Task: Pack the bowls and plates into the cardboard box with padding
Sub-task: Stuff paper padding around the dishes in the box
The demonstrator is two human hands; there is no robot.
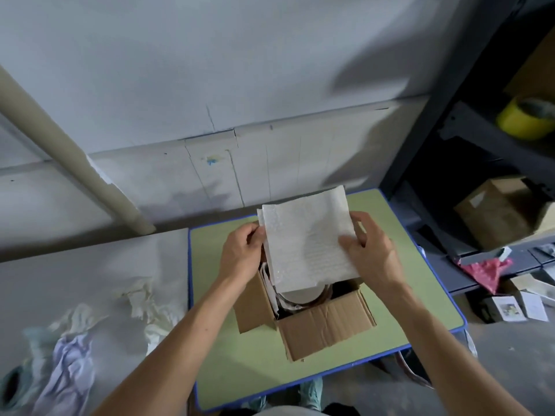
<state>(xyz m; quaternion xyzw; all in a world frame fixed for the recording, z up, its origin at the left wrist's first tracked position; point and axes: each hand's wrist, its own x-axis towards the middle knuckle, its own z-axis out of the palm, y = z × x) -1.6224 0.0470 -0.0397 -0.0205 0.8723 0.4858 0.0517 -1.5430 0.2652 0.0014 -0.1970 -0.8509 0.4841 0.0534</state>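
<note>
Both left fingers (254, 235) and right fingers (350, 243) tight on padding sheet (306, 235) over cardboard box (324, 325), plate (300, 296) half-hidden beneath.

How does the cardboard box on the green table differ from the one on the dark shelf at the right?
The table box is open, flaps folded outward; the shelf box looks closed. The table box shows a pale round dish inside; the shelf box hides its contents. The shelf box bears a small white label; none shows on the table box. Both are plain brown cardboard.
</note>
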